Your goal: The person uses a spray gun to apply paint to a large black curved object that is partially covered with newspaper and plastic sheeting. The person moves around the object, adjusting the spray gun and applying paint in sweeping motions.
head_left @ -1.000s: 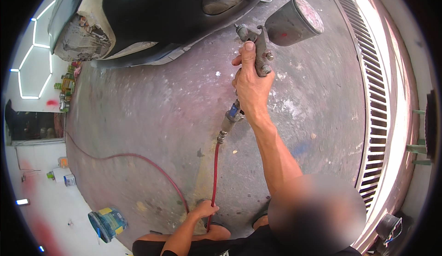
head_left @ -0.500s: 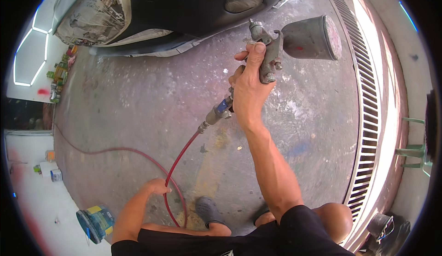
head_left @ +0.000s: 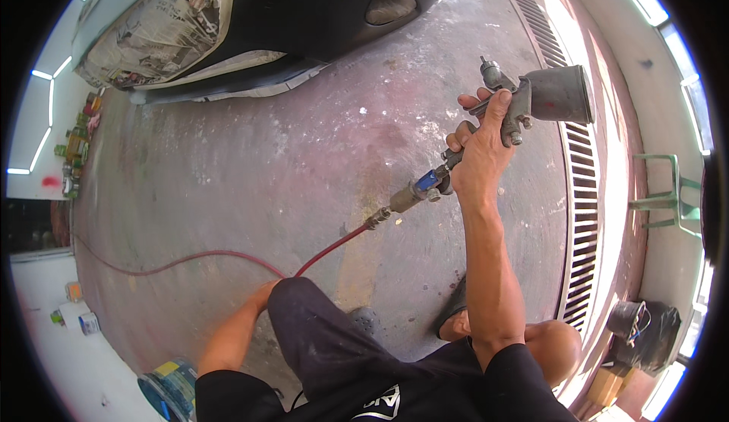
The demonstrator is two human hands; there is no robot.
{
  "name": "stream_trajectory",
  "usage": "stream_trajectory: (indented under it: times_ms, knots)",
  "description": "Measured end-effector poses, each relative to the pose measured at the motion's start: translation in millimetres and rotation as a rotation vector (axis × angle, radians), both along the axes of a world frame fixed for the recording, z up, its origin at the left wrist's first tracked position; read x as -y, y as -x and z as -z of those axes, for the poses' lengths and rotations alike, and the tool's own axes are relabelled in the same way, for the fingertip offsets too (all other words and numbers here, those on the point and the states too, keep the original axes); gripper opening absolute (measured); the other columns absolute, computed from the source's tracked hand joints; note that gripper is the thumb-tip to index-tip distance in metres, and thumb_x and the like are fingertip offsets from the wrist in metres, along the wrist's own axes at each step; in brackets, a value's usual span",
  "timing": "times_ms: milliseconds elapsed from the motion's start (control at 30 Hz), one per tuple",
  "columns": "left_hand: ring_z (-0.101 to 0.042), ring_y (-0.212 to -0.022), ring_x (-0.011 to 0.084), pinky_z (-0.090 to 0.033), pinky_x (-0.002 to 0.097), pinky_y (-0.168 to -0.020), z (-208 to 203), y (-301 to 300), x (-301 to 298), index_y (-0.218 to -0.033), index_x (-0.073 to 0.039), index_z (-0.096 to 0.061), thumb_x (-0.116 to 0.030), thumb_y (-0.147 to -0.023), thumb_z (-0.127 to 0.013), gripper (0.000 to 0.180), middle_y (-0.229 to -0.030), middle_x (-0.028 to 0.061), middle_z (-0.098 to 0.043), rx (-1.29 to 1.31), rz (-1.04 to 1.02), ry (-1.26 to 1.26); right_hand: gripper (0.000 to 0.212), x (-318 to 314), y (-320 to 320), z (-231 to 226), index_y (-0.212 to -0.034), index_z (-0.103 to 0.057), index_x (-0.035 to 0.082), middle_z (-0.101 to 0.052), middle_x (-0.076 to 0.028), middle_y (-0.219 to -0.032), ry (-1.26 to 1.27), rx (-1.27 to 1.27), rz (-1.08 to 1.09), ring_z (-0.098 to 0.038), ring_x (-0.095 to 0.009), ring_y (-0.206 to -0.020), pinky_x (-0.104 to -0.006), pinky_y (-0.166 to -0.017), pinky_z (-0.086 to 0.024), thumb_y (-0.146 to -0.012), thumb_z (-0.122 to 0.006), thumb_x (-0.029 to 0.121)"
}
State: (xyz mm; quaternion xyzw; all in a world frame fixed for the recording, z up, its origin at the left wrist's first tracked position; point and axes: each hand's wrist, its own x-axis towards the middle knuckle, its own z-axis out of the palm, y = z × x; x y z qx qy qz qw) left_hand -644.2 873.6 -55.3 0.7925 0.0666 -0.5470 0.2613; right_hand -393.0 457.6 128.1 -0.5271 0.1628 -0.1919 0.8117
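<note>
My right hand (head_left: 486,156) is wrapped round the handle of a metal spray gun (head_left: 519,109), fingers near its trigger. A grey paint cup (head_left: 558,95) sticks out sideways from the gun, over the floor grate. From the handle's lower end hangs a fitting with a blue part (head_left: 427,180), joined to a red air hose (head_left: 334,247). The hose runs down toward my raised knee and another stretch curves off left across the floor. My left hand (head_left: 267,293) is beside the hose at that knee, which hides its fingers.
A dark car bumper (head_left: 304,19) stands at the far left, with newspaper masking (head_left: 156,34) beside it. A slotted drain grate (head_left: 583,217) runs along the right. Green chair (head_left: 661,194), bucket (head_left: 629,319) and cardboard box (head_left: 605,385) stand right; a blue tub (head_left: 168,388) is lower left.
My right hand has carried the spray gun right and slightly nearer, pulling the hose along. My knee has come up in front of my left hand, which gripped the hose before.
</note>
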Motion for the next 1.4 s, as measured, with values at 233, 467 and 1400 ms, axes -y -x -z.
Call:
stream_trajectory:
  times_ms: [233, 467, 1400]
  knots:
    - [-0.072, -0.113, 0.0406, -0.054, 0.0504, -0.099, 73, 21, 28, -0.122, -0.005, -0.074, -0.041, -0.100, -0.066, 0.042, -0.118, 0.0219, -0.076, 0.233, 0.031, 0.591, 0.060, 42, 37, 9, -0.121, -0.067, 0.000, -0.068, -0.010, -0.096, 0.342, -0.244, 0.027, -0.047, -0.006, -0.054, -0.0266, -0.048, -0.040, -0.107, -0.065, 0.058]
    - [-0.067, -0.123, 0.0407, -0.050, 0.0515, -0.106, 87, -65, 72, -0.136, -0.007, -0.068, -0.036, -0.101, -0.067, 0.045, -0.131, 0.0205, -0.073, 0.546, 0.160, 0.262, 0.057, 48, 60, 52, -0.114, -0.068, 0.001, -0.066, -0.006, -0.090, 0.331, -0.345, 0.000, -0.046, -0.005, -0.052, -0.0272, -0.045, -0.037, -0.106, -0.066, 0.058]
    - [-0.035, -0.151, 0.0437, -0.020, 0.0584, -0.125, 205, -247, 178, -0.156, -0.001, -0.047, -0.040, -0.115, -0.042, 0.057, -0.161, 0.0238, -0.043, 1.232, -0.053, -0.450, 0.066, -24, -124, 287, -0.076, -0.063, 0.003, -0.050, 0.001, -0.060, -0.281, -0.153, -0.518, -0.047, -0.011, -0.062, -0.0361, -0.056, -0.041, -0.104, -0.068, 0.063]
